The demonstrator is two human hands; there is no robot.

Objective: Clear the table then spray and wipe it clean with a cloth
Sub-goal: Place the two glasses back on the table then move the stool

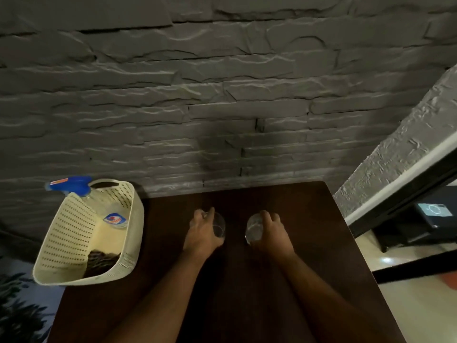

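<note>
Forearms reached over tabletop; our left hand and right hand each wrapped one glass, mid-tabletop. We judged slick glasses might clink, slip toward basket.

I see a dark brown table with faint wood streaks running away from me. The basket at its left edge is cream, its walls patterned with rows of small dark perforations. In it, the spray bottle has a clear body, a bright blue trigger head with an orange-red strip, and a blue, red and white label. A dark, ribbed-looking cloth fills the basket's near corner. Both glasses are colourless and transparent. The wall behind is grey, textured like stacked stone.
</note>
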